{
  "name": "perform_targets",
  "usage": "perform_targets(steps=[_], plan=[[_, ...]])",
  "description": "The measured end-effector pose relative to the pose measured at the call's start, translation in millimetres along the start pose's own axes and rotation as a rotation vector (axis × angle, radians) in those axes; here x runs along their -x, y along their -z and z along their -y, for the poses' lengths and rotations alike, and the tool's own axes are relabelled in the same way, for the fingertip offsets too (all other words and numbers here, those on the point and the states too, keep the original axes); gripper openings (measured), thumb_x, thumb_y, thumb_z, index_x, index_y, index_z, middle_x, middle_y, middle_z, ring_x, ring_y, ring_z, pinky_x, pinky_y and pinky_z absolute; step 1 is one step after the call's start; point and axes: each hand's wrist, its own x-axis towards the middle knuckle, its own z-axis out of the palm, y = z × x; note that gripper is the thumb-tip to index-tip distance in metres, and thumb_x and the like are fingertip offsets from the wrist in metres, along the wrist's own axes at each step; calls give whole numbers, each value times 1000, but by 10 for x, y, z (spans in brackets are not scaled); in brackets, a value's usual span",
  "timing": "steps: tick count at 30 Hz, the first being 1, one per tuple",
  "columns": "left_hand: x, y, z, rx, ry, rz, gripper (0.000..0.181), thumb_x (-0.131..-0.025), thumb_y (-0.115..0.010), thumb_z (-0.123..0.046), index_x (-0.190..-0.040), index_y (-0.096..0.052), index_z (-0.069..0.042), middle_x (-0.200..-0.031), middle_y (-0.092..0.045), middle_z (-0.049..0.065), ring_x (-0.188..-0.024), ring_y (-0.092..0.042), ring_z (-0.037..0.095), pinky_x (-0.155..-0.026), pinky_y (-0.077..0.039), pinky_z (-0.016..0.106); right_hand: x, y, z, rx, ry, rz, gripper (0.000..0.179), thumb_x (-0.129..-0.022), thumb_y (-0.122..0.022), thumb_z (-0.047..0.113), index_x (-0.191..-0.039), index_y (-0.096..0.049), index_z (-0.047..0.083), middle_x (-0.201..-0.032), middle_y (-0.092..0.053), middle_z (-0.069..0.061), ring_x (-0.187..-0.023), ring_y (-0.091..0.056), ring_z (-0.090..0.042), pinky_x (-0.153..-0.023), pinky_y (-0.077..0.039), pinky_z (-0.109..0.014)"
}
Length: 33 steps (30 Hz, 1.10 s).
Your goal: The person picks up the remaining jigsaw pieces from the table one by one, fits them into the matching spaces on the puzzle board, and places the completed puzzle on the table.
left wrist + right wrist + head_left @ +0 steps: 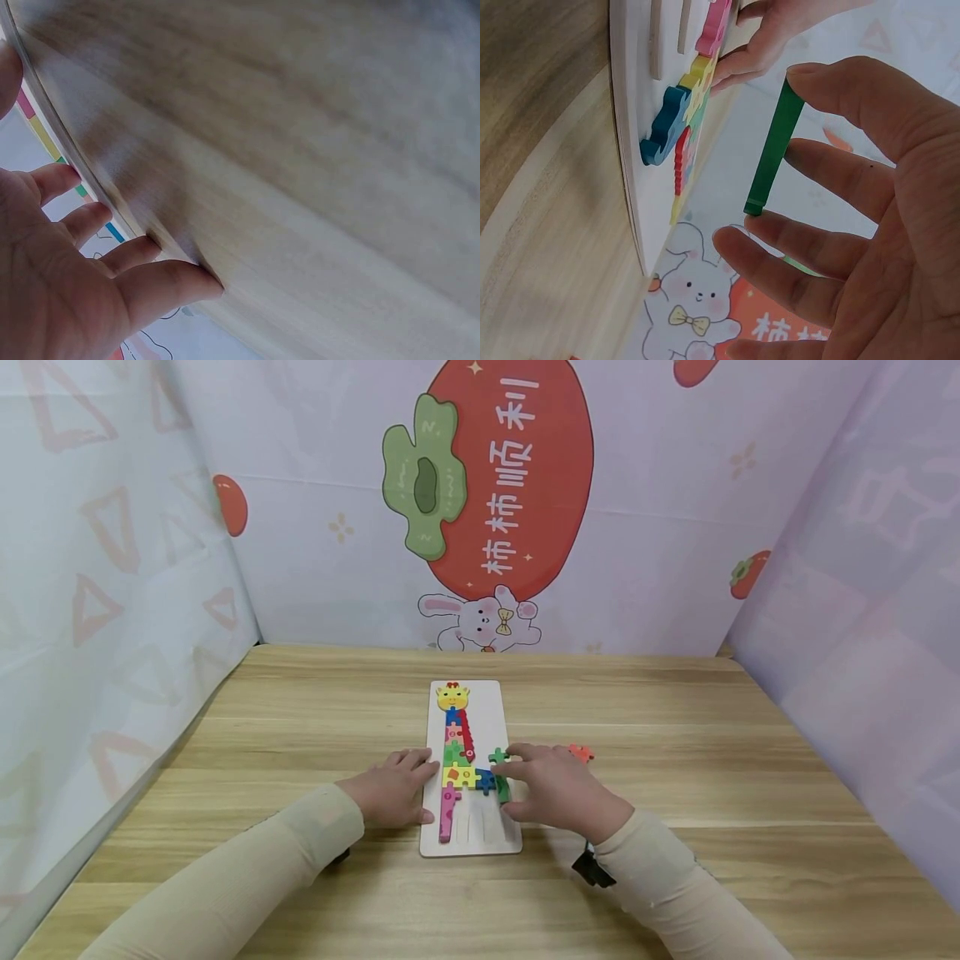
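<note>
A giraffe puzzle board (487, 710) lies on the table with its long side running away from me. Seated in it are a yellow head (452, 698), several neck pieces, a red mane piece (467, 737), a yellow body piece (459, 777), a pink leg (447, 817) and a dark blue piece (665, 127). Between thumb and fingers, my right hand (558, 787) pinches a green puzzle piece (776, 146), raised off the board beside the blue one. My left hand (393, 787) rests along the board's left edge, fingertips touching it and the tabletop.
An orange puzzle piece (581, 752) lies on the wooden table (345, 893) right of the board, partly behind my right hand. Pale slots show in the board's lower part. Printed cloth walls (645, 527) stand behind and at both sides.
</note>
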Motion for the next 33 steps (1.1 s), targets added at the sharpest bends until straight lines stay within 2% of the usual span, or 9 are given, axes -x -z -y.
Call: perform_targets(steps=[21,28,33], plan=[[-7,1,2,-17,-5,-3,79,-86,-65,-52,-149,-36,-14,-156,-25,9,-141,-25,36,-107,-32,59,-32,-25,71,53,26,-4,45,-77,-80,35,-119,-71,24,-131,-60,-9,-111,-59,-29,-91,-49,-50],[-1,14,-1,-7,-1,4,79,-87,-65,-52,-150,-36,-14,-157,-25,9,-141,-25,36,-106,-32,61,-41,-40,104,80,33,-14,46,-76,-81,38,-118,-71,25,-129,-61,-8,-106,-61,-29,-82,-50,-47],[1,9,0,-5,3,6,79,-87,-64,-52,-150,-36,-14,-157,-24,9,-141,-24,36,-105,-32,63,-46,-55,116,71,33,2,46,-76,-81,39,-119,-71,26,-129,-61,-8,-105,-61,-28,-85,-50,-48]])
